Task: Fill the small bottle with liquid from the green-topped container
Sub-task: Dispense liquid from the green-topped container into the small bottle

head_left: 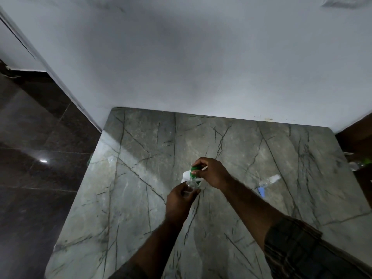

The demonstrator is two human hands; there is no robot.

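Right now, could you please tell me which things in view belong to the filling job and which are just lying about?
In use:
small bottle, clear, held in the left hand
green-topped container, white, gripped at its top by the right hand

Lying about:
blue-capped bottle, on its side on the table, to the right

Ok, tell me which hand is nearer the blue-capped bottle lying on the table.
Right. The right hand holds the green-topped container left of the blue-capped bottle; the left hand, gripping the small bottle, is farther left.
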